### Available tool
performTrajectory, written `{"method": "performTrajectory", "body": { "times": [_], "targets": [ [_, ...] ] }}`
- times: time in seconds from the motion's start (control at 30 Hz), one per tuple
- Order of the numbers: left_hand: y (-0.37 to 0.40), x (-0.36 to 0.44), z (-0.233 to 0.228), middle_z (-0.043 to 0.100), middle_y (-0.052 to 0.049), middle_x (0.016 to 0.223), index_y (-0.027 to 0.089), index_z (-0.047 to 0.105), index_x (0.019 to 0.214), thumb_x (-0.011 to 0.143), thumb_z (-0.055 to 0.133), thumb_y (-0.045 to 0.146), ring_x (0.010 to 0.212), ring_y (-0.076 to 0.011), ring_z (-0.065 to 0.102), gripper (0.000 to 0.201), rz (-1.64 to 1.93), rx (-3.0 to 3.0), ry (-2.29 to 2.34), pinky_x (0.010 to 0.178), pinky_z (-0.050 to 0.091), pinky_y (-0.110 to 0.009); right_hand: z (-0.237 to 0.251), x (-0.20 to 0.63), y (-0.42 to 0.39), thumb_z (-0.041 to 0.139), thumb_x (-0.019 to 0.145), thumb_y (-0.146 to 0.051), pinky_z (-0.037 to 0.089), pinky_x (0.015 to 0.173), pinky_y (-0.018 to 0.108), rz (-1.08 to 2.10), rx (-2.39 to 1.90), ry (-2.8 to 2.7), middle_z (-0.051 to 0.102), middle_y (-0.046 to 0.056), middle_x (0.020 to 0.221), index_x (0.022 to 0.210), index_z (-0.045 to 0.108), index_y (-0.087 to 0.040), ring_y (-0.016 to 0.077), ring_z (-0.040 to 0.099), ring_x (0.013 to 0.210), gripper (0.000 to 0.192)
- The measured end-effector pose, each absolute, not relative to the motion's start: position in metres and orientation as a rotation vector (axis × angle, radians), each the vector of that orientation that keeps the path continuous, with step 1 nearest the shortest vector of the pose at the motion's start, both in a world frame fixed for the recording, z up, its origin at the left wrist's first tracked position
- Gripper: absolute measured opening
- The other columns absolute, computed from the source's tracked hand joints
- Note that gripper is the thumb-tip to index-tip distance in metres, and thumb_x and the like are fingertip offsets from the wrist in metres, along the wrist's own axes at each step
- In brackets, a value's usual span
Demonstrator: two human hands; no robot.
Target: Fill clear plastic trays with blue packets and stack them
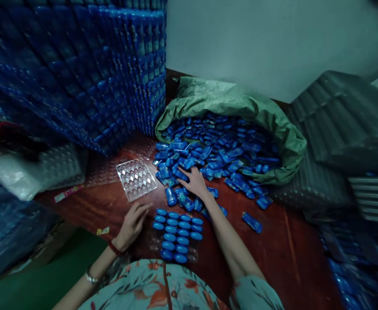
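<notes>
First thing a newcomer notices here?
The heap of blue pieces spilling from a green sack onto the red table, with the right hand in it. Left, a wall of stacked blue trays. Nearest, a filled tray by the left hand, a clear empty tray beyond.

Bare forearms — the left wrist (115, 248) wears a red bead bracelet, a silvery bracelet (91, 277) further up; the floral top (150, 286) is pale blue-green with red-orange flowers.

Blue pieces (177, 235) filled a clear tray (136, 178) — the sack (240, 103) was green, the table (282, 254) reddish-brown, the garment (150, 288) floral.
</notes>
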State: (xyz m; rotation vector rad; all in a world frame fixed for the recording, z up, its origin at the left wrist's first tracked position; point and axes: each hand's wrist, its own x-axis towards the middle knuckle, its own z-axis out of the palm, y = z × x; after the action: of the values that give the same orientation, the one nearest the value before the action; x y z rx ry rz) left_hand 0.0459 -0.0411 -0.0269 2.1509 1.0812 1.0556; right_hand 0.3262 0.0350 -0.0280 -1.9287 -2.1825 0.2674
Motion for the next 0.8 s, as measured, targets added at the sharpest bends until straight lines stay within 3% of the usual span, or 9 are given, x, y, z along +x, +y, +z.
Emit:
{"method": "performTrajectory", "body": {
  "times": [0.13, 0.27, 0.33, 0.43, 0.53, 0.73, 0.8],
  "targets": [
    [0.003, 0.046, -0.023, 0.059, -0.007, 0.099, 0.020, 0.058, 0.108, 0.090, 0.043, 0.018, 0.091, -0.0165, 0.058, 0.023, 1.083, 2.149, 1.155, 0.080, 0.049, -0.030, -0.020, 0.318, 0.037, 0.055, 0.084, -0.045, 0.035, 0.095, 0.046, 0.447, -1.743, -2.446, 0.047, 0.011, 0.128, 0.112, 0.065, -0.027, 0.0285, 0.039, 0.119, 0.035],
    [0.067, 0.049, -0.020, 0.058, -0.009, 0.102, 0.018, 0.059, 0.106, 0.089, 0.046, 0.024, 0.096, -0.0209, 0.053, 0.022, 0.992, 2.272, 1.319, 0.086, 0.045, -0.038, -0.007, 0.329, 0.026, 0.066, 0.076, -0.041, 0.029, 0.101, 0.050, 0.727, -1.707, -2.509, 0.040, 0.010, 0.139, 0.119, 0.060, -0.029, 0.0309, 0.035, 0.128, 0.046],
    [0.099, 0.052, -0.019, 0.057, -0.010, 0.103, 0.017, 0.057, 0.109, 0.088, 0.047, 0.024, 0.099, -0.0236, 0.051, 0.025, 0.898, 2.263, 1.472, 0.088, 0.043, -0.041, 0.003, 0.336, 0.023, 0.067, 0.074, -0.043, 0.032, 0.101, 0.048, 0.828, -1.751, -2.448, 0.043, 0.011, 0.138, 0.122, 0.058, -0.027, 0.0304, 0.039, 0.126, 0.051],
    [0.135, 0.060, -0.021, 0.053, -0.014, 0.110, 0.014, 0.053, 0.117, 0.084, 0.052, 0.024, 0.102, -0.0281, 0.050, 0.034, 0.728, 2.225, 1.576, 0.088, 0.042, -0.045, 0.019, 0.335, 0.026, 0.057, 0.083, -0.036, 0.040, 0.094, 0.039, 0.722, -1.746, -2.250, 0.058, 0.011, 0.120, 0.119, 0.059, -0.021, 0.0241, 0.054, 0.109, 0.039],
    [0.152, 0.074, -0.027, 0.051, -0.016, 0.112, 0.012, 0.056, 0.113, 0.080, 0.055, 0.017, 0.101, -0.0286, 0.052, 0.034, 0.683, 2.231, 1.521, 0.088, 0.042, -0.045, 0.029, 0.312, 0.043, 0.048, 0.089, -0.029, 0.043, 0.090, 0.034, 0.542, -1.653, -2.134, 0.064, 0.008, 0.106, 0.115, 0.061, -0.018, 0.0201, 0.057, 0.099, 0.031],
    [0.142, 0.105, -0.040, 0.059, -0.009, 0.099, 0.016, 0.065, 0.092, 0.076, 0.049, 0.005, 0.091, -0.0188, 0.057, 0.025, 0.673, 2.271, 1.299, 0.085, 0.046, -0.031, 0.023, 0.255, 0.092, 0.052, 0.085, -0.020, 0.041, 0.090, 0.034, 0.426, -1.638, -2.448, 0.053, 0.012, 0.124, 0.136, 0.039, -0.018, 0.0220, 0.051, 0.110, 0.052],
    [0.138, 0.104, -0.042, 0.061, -0.007, 0.091, 0.016, 0.064, 0.092, 0.078, 0.048, 0.005, 0.085, -0.0174, 0.059, 0.024, 0.704, 2.245, 1.294, 0.082, 0.047, -0.030, 0.020, 0.252, 0.098, 0.053, 0.084, -0.019, 0.043, 0.085, 0.033, 0.425, -1.672, -2.478, 0.053, 0.012, 0.122, 0.133, 0.040, -0.018, 0.0224, 0.054, 0.105, 0.051]
  ]
}}
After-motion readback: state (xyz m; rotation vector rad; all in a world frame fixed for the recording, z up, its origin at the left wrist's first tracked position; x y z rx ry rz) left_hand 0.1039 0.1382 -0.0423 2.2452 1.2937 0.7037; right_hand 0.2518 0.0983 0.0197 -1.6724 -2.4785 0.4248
